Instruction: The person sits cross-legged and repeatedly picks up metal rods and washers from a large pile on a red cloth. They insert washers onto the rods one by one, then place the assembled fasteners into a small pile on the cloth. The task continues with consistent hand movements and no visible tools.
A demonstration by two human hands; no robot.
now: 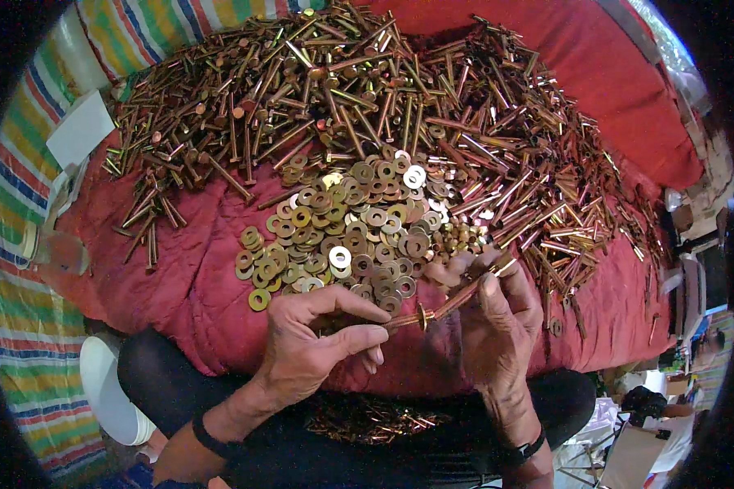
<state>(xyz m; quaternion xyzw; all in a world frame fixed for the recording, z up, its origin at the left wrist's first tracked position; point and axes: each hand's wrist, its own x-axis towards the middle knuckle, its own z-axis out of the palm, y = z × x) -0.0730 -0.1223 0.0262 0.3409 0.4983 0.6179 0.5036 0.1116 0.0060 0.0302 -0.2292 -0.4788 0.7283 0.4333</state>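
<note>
My left hand (306, 342) pinches the threaded end of a copper-coloured bolt (455, 305) between thumb and fingers. A flanged ring or washer (423, 317) sits around the bolt, just right of the left fingertips. My right hand (504, 338) grips the bolt's other end, its thumb raised along it. Another short metal piece (504, 265) shows at the right fingertips; its kind is unclear. Just beyond both hands lies a heap of flat washers (375, 218), with small nuts (462, 238) at its right side.
A large mound of bolts (302, 90) spreads behind the washers, and tube-like metal pieces (546, 208) lie to the right. All rest on a red cloth (212, 269). More metal pieces (375, 420) lie below, between my legs. A white bucket (110, 391) stands at left.
</note>
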